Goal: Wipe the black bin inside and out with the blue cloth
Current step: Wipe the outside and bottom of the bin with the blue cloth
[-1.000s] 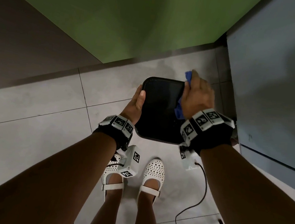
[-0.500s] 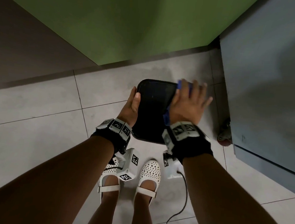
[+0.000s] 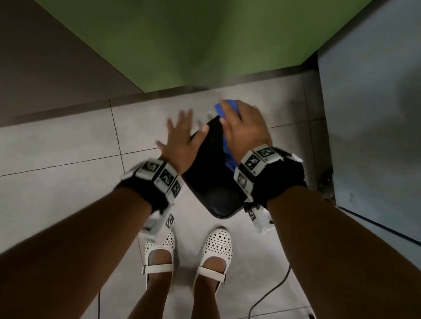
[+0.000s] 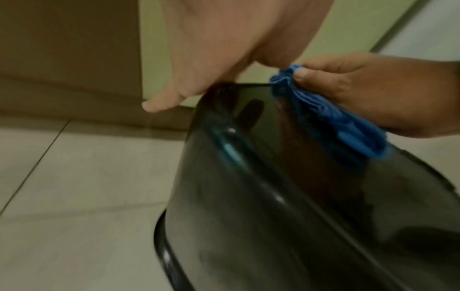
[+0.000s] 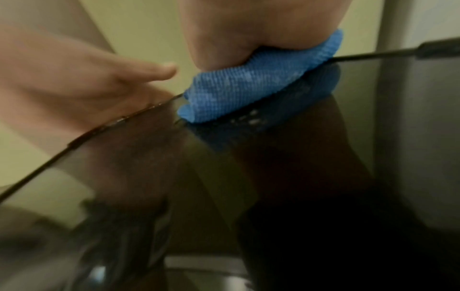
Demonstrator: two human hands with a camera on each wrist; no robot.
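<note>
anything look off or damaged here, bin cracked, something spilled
Nothing stands out. The black bin is held off the floor, tilted, with no crack or spill showing. The right hand presses the blue cloth to its outer wall; the left hand, fingers spread, rests against its other side. The frames are blurred, so fine scratches could not be seen.

Your left hand point(image 3: 180, 144) lies with fingers spread straight against the left side of the glossy black plastic bin point(image 3: 210, 174), held tilted above the grey tiled floor point(image 3: 52, 150). Your right hand point(image 3: 245, 129) presses the crumpled blue cloth point(image 3: 226, 150) onto the bin's far side. Your white perforated shoes point(image 3: 218, 244) stand below.
</note>
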